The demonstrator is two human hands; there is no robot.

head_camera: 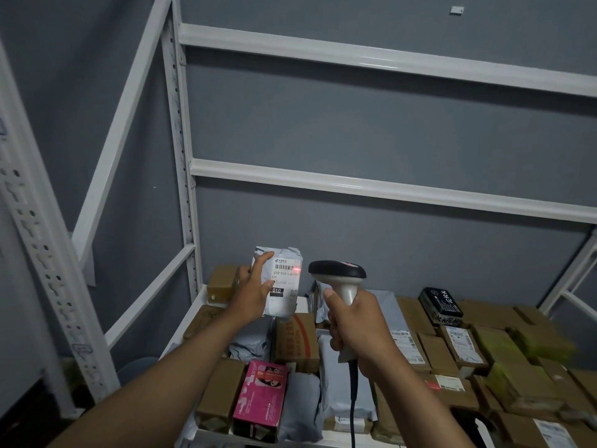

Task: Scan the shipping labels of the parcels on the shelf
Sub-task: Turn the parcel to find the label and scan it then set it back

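My left hand [252, 292] grips a small grey poly-bag parcel [284, 302] upright above the shelf, its white shipping label [286, 276] facing me. A red scan light glows on the label's barcode at its right edge. My right hand [355, 331] grips the handle of a corded barcode scanner [339, 274], whose black head sits just right of the parcel. The scanner's black cable [352, 402] hangs down from my fist.
The white shelf [206, 305] below holds several parcels: brown cardboard boxes [433, 350], grey poly bags [345, 383], a pink box [261, 396] at the front and a black box [439, 302] at the back. White uprights and crossbeams [387, 185] frame empty levels above.
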